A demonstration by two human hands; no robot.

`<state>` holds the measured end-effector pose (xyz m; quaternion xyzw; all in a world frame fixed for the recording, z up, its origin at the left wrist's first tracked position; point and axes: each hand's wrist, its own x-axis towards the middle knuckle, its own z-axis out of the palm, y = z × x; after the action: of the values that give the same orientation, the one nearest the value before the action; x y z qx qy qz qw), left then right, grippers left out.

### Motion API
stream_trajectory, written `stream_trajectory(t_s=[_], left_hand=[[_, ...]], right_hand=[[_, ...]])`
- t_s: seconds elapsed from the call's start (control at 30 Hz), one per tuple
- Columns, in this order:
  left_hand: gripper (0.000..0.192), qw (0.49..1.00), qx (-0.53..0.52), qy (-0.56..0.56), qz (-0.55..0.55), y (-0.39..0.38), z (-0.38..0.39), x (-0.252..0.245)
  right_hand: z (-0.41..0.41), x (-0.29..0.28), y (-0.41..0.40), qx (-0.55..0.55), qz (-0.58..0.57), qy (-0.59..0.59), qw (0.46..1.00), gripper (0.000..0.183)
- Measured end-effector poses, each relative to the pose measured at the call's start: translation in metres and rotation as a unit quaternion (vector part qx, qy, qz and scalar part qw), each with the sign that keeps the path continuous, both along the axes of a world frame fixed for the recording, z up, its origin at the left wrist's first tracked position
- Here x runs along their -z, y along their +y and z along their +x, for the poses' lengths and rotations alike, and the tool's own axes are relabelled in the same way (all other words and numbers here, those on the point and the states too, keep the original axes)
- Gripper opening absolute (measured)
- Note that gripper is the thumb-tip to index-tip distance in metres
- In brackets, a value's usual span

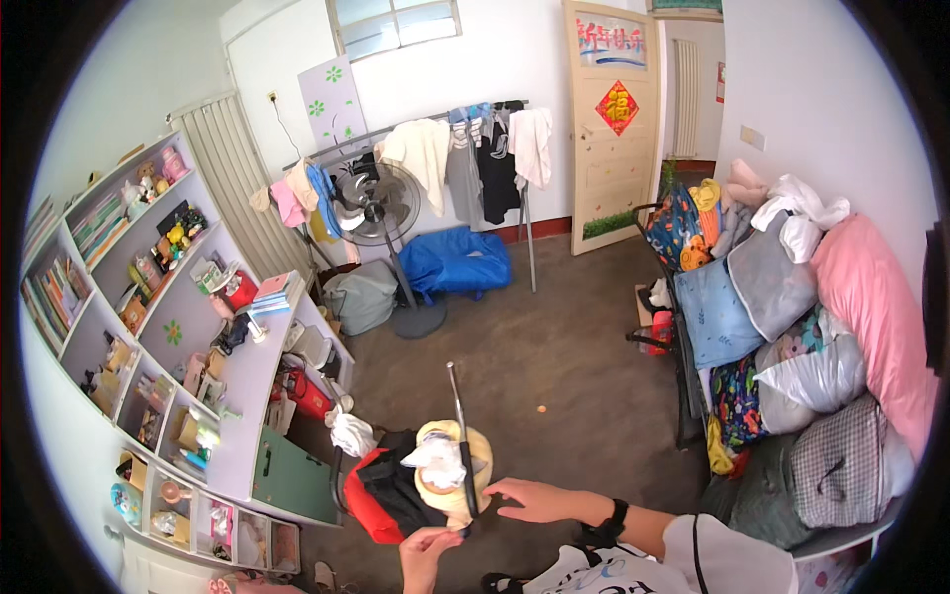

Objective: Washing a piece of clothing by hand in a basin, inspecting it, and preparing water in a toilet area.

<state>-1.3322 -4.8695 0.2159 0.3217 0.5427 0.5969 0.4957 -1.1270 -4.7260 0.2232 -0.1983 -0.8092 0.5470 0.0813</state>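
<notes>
My left hand is at the bottom centre, its thumb and fingertips close together beside the lower end of a black-padded chrome tube, which looks like a chair's armrest. Whether the fingers pinch anything is unclear. My right hand reaches in from the right, fingers apart and holding nothing, just right of the tube. Left of the tube lie a yellow cloth or cushion with a crumpled white bag on it, and a red and black fabric item.
A lilac desk and filled shelves stand at left. Ahead are a standing fan, a blue bag and a clothes rack. Pillows and a pink bundle are piled at right. A small orange object lies on the floor.
</notes>
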Motion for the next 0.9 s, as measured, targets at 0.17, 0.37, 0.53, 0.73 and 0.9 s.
stream_trajectory(t_s=[0.17, 0.37, 0.53, 0.73, 0.9], left_hand=[[0.014, 0.958, 0.285, 0.004, 0.022, 0.104, 0.11, -0.007], [0.021, 0.912, 0.395, -0.092, 0.056, 0.199, 0.223, -0.024], [0.024, 0.912, 0.396, -0.102, -0.024, 0.236, 0.245, -0.027], [0.023, 0.948, 0.296, -0.115, -0.031, 0.297, 0.213, 0.0], [0.023, 0.956, 0.268, -0.121, -0.013, 0.376, 0.175, -0.001]], right_hand=[[0.113, -0.013, 0.024, 0.072, -0.183, 0.095, 0.976, 0.049], [0.219, -0.01, 0.061, 0.178, -0.193, 0.146, 0.954, 0.038], [0.246, -0.01, 0.108, 0.169, -0.24, 0.139, 0.946, 0.027], [0.207, 0.011, 0.191, 0.125, -0.291, 0.162, 0.934, 0.025], [0.172, 0.012, 0.288, 0.063, -0.298, 0.159, 0.939, 0.022]])
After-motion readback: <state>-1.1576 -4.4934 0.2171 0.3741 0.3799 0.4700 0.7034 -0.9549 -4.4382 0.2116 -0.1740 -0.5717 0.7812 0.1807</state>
